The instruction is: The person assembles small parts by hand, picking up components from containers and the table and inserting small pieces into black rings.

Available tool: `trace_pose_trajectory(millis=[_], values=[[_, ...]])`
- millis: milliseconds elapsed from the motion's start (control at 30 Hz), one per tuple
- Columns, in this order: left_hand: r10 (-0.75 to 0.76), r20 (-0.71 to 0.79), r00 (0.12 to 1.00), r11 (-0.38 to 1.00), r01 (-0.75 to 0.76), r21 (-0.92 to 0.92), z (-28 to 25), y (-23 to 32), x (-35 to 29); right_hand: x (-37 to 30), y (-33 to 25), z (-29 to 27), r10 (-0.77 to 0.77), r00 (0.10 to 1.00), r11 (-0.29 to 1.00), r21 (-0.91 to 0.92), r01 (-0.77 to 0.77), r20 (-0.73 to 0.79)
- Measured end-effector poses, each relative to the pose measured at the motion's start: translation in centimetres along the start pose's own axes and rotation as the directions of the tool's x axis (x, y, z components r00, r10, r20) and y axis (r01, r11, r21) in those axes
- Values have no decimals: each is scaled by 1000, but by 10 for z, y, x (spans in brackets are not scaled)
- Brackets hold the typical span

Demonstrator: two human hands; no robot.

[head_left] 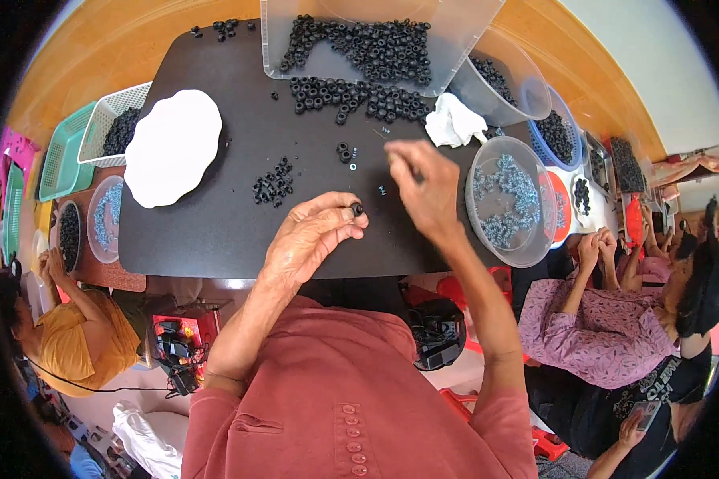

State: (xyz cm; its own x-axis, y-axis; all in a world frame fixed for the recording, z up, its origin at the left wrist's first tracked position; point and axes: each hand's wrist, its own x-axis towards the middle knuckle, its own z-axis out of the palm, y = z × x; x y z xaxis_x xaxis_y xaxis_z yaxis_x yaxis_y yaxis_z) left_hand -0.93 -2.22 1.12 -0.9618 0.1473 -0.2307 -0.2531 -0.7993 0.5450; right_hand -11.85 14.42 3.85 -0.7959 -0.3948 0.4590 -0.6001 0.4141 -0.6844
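My left hand (310, 235) pinches a small black ring-like part (357, 208) between thumb and fingers, above the dark table. To its right, my right hand (425, 185) is raised with bent fingers. Motion smears it, and I cannot see whether anything is in it. Between the hands lie a few small blue-and-silver pieces (382, 190). Just beyond the left hand are two or three loose black ring parts (343, 152). A pile of smaller black pieces (274, 184) sits farther left.
A clear bin (276, 48) with many black rings stands at the far side, more rings spilling before it. A round clear tub (527, 254) of blue pieces is at right. White cloth (454, 121) and a white scalloped board (173, 148) lie nearby. People sit on both sides.
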Motion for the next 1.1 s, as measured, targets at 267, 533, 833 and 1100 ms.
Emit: trace_pose_trajectory(millis=[267,533,833,1100], values=[[110,40,993,992,-108,-61,-4,1,7,44,51,13,-191,966,902,-356,243,175],[114,-7,993,992,-114,-50,-10,1,13,57,41,11,-74,945,896,-395,204,319],[114,-34,993,993,-115,-32,-9,0,13,19,-1,12,281,871,862,294,-414,402],[171,-19,985,985,-170,28,-9,-7,12,-9,-26,19,182,919,675,635,-376,350]])
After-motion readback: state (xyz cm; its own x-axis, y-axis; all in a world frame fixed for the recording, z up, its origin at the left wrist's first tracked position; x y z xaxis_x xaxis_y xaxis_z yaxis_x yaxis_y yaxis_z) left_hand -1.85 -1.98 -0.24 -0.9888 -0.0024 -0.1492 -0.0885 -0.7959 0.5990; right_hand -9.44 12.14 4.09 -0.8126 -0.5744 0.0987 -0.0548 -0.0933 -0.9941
